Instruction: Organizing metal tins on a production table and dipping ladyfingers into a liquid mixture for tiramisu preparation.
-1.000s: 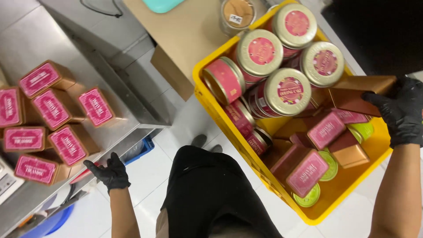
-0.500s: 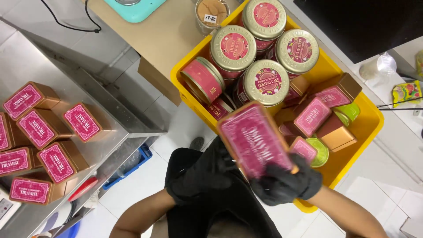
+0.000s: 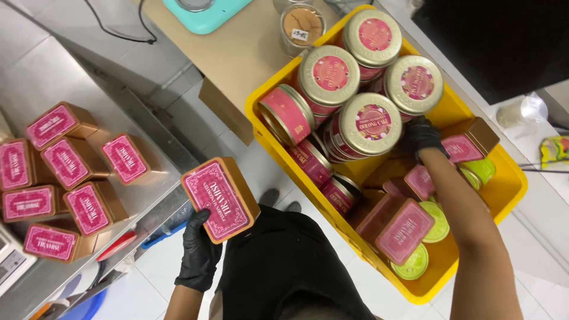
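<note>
The left hand [image 3: 198,252] — black-gloved — is closed around the lower end of a pink-labelled copper tin [image 3: 220,198], holding it above the floor between the steel table [image 3: 35,89] and the yellow crate [image 3: 504,184]. The right hand [image 3: 422,137] reaches into the crate among round pink canisters [image 3: 370,125] — its grip cannot be told.

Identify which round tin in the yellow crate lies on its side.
The round tin at the left edge of the yellow crate lies on its side, its pink label facing sideways; the other large tins show their lids.
</note>
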